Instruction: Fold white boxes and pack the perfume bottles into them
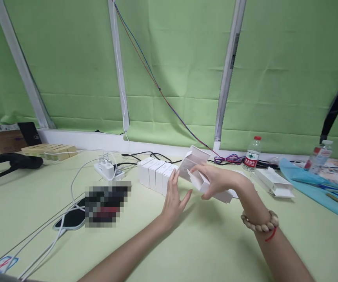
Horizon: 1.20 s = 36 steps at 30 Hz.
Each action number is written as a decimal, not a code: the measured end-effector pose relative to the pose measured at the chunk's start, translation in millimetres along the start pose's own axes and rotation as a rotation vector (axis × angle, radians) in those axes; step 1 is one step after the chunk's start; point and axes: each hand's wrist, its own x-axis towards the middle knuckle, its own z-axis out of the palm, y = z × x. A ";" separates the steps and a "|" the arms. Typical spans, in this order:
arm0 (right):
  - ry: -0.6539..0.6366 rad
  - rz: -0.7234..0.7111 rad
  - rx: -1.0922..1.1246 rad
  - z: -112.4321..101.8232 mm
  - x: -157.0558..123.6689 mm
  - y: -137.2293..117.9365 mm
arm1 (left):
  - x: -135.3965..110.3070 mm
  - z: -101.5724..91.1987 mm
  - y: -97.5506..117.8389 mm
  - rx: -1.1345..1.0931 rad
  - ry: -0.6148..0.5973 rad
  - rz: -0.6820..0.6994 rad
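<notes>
One opened-up white carton [200, 181] over the bench [204, 243], right grip [202, 181] clamped on it. Left grip [173, 197] is loose, fingers apart, at the near end of some lined-up white boxes [153, 176]. Red-capped bottle [252, 153] off to the right.

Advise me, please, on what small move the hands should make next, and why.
Perhaps bring the left hand across to steady the white packaging in the right hand: it is tilted, with open flaps, and the right hand alone appears to grip it, while the left is open at the row of white boxes.
</notes>
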 end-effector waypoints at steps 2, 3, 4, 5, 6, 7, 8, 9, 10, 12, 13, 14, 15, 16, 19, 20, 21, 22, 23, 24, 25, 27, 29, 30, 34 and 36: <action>-0.018 0.014 -0.024 -7.1 -14.0 -6.2 | -0.5 -0.2 -0.6 -0.009 -0.013 -0.014; -0.043 0.036 -0.040 -10.0 -20.4 -9.6 | -1.2 -0.2 -1.0 -0.026 -0.037 -0.026; -0.077 0.062 -0.056 -12.1 -25.7 -13.0 | -2.2 0.1 -1.2 -0.057 -0.079 -0.048; -0.112 0.085 -0.068 -13.5 -29.8 -16.3 | -3.5 0.8 -1.3 -0.102 -0.137 -0.074; -0.140 0.103 -0.077 -14.2 -32.6 -19.2 | -5.0 1.8 -1.2 -0.157 -0.199 -0.103; -0.153 0.112 -0.078 -14.5 -34.3 -21.7 | -6.6 3.2 -1.1 -0.217 -0.252 -0.128; -0.147 0.113 -0.068 -14.7 -35.1 -23.6 | -8.1 4.9 -1.1 -0.269 -0.284 -0.150; -0.119 0.107 -0.042 -15.3 -35.3 -24.8 | -9.4 6.7 -1.3 -0.304 -0.286 -0.165; -0.076 0.090 -0.004 -16.3 -35.2 -25.4 | -10.3 8.4 -1.9 -0.318 -0.264 -0.174; 0.053 0.021 0.106 -19.9 -34.9 -24.9 | -11.0 10.8 -4.4 -0.276 -0.189 -0.174; 0.129 -0.017 0.169 -22.2 -34.6 -24.1 | -10.7 11.3 -6.0 -0.219 -0.157 -0.164; 0.198 -0.043 0.230 -24.4 -34.1 -22.9 | -10.2 11.4 -7.6 -0.148 -0.136 -0.147; 0.259 -0.054 0.285 -26.1 -33.1 -21.5 | -9.5 11.0 -9.1 -0.070 -0.127 -0.128; 0.309 -0.050 0.330 -27.2 -31.4 -19.8 | -8.8 10.4 -10.3 0.006 -0.128 -0.109; 0.439 0.003 0.364 -25.5 -22.1 -13.3 | -7.0 8.4 -11.2 0.162 -0.131 -0.050; 0.499 0.020 0.333 -23.5 -17.8 -10.7 | -6.6 8.0 -10.9 0.186 -0.125 -0.029; 0.569 0.037 0.284 -21.2 -13.2 -8.1 | -6.3 7.8 -10.3 0.200 -0.114 -0.009; 0.638 0.053 0.226 -18.7 -8.8 -5.4 | -6.1 7.6 -9.5 0.204 -0.105 0.004; 0.696 0.065 0.174 -16.4 -4.7 -2.8 | -5.8 7.4 -8.7 0.201 -0.101 0.007; 0.732 0.071 0.140 -14.4 -1.1 -0.3 | -5.4 7.0 -7.7 0.191 -0.107 -0.005; 0.741 0.072 0.130 -12.8 1.9 1.9 | -4.7 6.4 -6.7 0.181 -0.123 -0.030; 0.717 0.080 0.161 -10.6 5.9 5.8 | -2.7 4.1 -4.4 0.170 -0.186 -0.097; 0.700 0.117 0.173 -9.4 8.1 8.8 | 0.1 0.8 -2.2 0.196 -0.262 -0.134; 0.710 0.145 0.159 -9.0 9.1 10.1 | 1.5 -1.0 -1.4 0.220 -0.290 -0.136; 0.830 0.270 0.147 -6.7 15.3 15.7 | 4.0 -4.8 -1.7 0.284 -0.365 -0.149; 0.905 0.301 0.224 -5.1 19.9 19.1 | 2.3 -3.5 -3.8 0.262 -0.409 -0.181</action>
